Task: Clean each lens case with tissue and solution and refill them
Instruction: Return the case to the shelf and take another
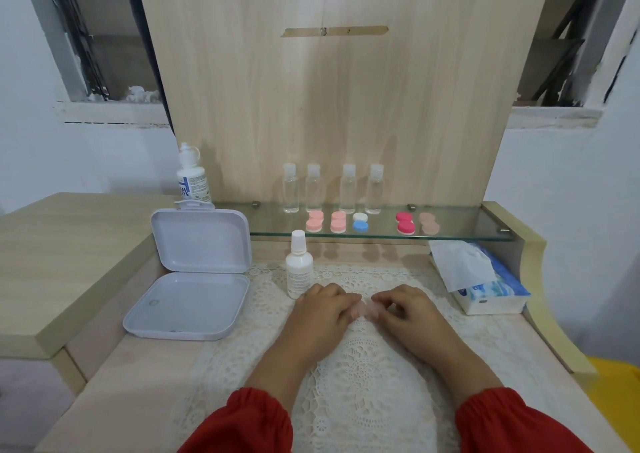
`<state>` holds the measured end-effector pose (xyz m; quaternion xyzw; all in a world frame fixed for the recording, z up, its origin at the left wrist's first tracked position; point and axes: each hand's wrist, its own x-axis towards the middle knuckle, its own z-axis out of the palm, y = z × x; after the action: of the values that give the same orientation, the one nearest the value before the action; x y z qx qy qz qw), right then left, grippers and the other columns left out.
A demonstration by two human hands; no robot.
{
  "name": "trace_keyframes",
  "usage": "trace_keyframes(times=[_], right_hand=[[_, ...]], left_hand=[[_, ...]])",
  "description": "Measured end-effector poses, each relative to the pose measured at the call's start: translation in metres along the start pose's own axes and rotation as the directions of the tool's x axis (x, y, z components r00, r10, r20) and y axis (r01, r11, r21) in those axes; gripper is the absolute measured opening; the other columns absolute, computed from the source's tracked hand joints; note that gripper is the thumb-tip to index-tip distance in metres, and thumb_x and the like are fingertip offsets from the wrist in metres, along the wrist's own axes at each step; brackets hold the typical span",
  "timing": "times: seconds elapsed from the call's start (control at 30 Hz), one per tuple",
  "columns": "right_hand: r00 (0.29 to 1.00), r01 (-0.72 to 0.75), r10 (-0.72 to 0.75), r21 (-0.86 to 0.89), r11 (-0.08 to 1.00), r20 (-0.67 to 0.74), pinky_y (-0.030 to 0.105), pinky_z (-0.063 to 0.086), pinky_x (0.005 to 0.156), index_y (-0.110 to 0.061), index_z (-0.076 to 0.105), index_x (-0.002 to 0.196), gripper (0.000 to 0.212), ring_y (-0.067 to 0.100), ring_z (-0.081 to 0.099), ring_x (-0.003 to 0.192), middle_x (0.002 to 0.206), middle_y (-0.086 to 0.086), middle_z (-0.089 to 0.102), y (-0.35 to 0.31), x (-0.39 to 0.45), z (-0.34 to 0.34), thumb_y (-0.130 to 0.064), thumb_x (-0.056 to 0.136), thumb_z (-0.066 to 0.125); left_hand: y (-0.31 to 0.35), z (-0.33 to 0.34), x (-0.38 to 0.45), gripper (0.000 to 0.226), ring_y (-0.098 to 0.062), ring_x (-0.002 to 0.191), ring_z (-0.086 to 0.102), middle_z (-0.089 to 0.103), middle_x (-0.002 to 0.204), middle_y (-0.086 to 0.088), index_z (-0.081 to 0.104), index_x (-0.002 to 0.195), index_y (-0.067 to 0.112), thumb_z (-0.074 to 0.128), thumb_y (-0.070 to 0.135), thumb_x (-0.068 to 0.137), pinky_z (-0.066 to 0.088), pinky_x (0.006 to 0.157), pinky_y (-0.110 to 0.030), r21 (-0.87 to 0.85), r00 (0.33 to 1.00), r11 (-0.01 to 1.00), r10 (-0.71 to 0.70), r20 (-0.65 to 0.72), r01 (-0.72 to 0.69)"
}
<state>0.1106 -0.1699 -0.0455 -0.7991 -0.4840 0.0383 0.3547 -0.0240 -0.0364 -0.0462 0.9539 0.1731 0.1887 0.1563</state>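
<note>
Four clear bottles (332, 189) stand capped.

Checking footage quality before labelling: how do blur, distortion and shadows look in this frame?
Head view: wide-angle bending bows the desk edges and window frames; the pale lens case between left hand and right hand is smeared; cases on the glass shelf cast soft shadows below.

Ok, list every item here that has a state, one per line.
white storage box: lid open, upright
solution bottle: upright, flip cap open
white dropper bottle: upright, capped
four clear bottles: upright, capped
five lens cases on the glass shelf: caps on
tissue pack: open, one tissue sticking out
pale pink lens case: held between both hands
left hand: gripping the case
right hand: gripping the case
</note>
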Motion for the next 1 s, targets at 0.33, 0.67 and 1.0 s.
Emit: trace_keyframes(times=[0.33, 0.67, 1.0], right_hand=[[1.000, 0.012, -0.012, -0.015, 1.000, -0.015, 0.020, 0.037, 0.084, -0.022, 0.070, 0.112, 0.025, 0.007, 0.046, 0.096, 0.100, -0.008, 0.059, -0.002, 0.002, 0.002, -0.030, 0.088, 0.066], [1.000, -0.004, 0.004, 0.006, 1.000, -0.015, 0.023, 0.038, 0.088, -0.025, 0.069, 0.111, 0.024, 0.007, 0.046, 0.098, 0.098, -0.014, 0.056, -0.001, 0.001, 0.003, -0.028, 0.088, 0.066], [1.000, -0.003, 0.003, 0.006, 1.000, -0.015, 0.021, 0.035, 0.086, -0.024, 0.068, 0.114, 0.026, 0.006, 0.045, 0.100, 0.096, -0.017, 0.053, -0.002, 0.000, 0.003, -0.027, 0.088, 0.066]], left_hand=[[0.006, -0.003, 0.019, 0.021, -0.016, 0.107, 0.042, 0.052, 0.111, 0.004, 0.060, 0.114, 0.018, 0.051, 0.028, 0.097, 0.038, 0.098, -0.034, -0.091, 0.990, 0.994, -0.051, 0.134, 0.064], [-0.001, 0.001, 0.010, 0.039, -0.010, 0.105, 0.043, 0.047, 0.108, 0.007, 0.052, 0.134, 0.027, 0.055, 0.026, 0.095, 0.037, 0.099, -0.025, -0.292, 0.990, 0.953, -0.047, 0.132, 0.084], [0.004, 0.006, 0.010, 0.021, -0.009, 0.100, 0.047, 0.049, 0.103, 0.009, 0.060, 0.112, 0.021, 0.058, 0.030, 0.092, 0.041, 0.091, -0.023, -0.264, 0.997, 0.961, -0.078, 0.007, 0.078]])
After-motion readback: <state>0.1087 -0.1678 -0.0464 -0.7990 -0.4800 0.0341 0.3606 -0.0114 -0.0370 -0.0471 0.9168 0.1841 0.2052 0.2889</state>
